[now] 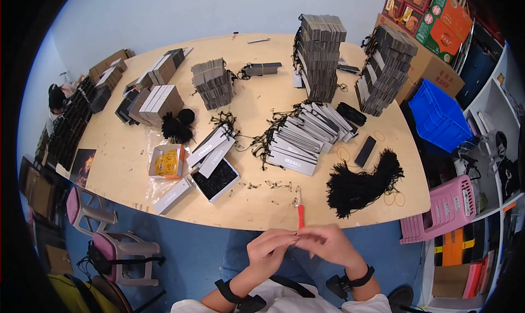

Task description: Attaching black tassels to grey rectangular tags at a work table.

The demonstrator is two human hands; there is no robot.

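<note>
step: both hands pinched on a thin dark string, left hand, right hand | beyond fingers: orange-handled tool on counter edge | next, likely: steady fingertip threading

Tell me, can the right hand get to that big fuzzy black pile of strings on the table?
Probably yes. The right hand is low at the table's near edge, touching the left hand, and the black string pile lies just beyond it near that edge. Nothing stands between them, only bare table.
</note>
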